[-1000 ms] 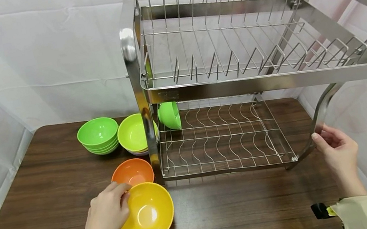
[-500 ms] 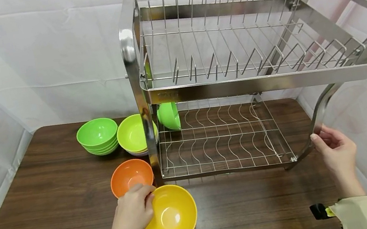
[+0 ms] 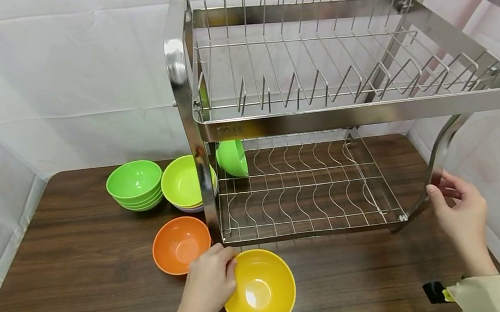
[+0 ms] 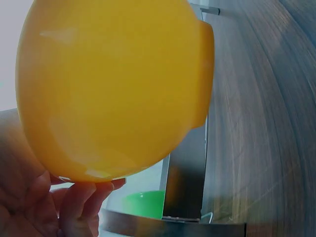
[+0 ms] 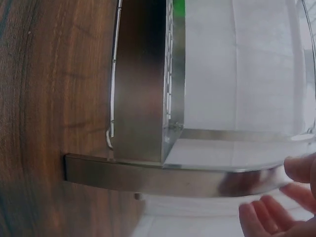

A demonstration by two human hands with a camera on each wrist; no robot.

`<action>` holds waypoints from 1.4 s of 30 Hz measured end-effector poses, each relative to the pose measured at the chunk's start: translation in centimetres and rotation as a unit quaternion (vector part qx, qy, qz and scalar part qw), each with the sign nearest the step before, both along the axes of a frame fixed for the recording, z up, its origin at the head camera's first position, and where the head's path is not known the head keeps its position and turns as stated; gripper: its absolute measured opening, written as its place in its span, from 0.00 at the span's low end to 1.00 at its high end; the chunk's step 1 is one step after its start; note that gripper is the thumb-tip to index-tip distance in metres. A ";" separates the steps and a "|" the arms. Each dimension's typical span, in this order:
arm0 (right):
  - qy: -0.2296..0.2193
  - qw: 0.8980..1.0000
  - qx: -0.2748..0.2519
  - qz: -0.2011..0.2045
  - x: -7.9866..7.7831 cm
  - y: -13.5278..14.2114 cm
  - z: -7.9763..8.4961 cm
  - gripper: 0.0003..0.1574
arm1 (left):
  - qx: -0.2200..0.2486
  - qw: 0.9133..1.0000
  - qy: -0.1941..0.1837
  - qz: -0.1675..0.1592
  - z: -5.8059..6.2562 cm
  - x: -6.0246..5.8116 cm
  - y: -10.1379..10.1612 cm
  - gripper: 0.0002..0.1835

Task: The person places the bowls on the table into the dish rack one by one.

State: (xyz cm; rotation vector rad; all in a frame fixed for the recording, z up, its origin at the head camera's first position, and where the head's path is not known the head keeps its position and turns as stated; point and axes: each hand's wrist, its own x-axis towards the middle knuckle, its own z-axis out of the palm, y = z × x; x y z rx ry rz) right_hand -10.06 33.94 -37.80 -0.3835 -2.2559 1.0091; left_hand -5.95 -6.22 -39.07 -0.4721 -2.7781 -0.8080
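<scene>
My left hand pinches the left rim of a yellow bowl, which faces up in front of the dish rack's near left corner. In the left wrist view, the bowl's rounded side fills much of the picture, with fingertips at its rim. The steel two-tier dish rack has its right leg between the thumb and fingers of my right hand. On its lower tier, a green bowl stands on edge at the left end. An orange bowl sits just behind my left hand.
Left of the rack are a stack of green bowls and a stack topped by a yellow-green bowl, partly behind the rack's left leg. The upper tier's wire dividers overhang the lower tier. White sheeting hangs around the dark wooden table.
My left hand has carried the yellow bowl to the right, away from the orange bowl, which now shows whole. My right hand stays at the rack's leg.
</scene>
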 end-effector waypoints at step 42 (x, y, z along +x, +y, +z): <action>0.174 0.718 0.366 0.566 6.5 -16.0 -0.5 0.21 | 0.005 0.999 -0.034 -0.021 0.9 -2.1 3.3 0.04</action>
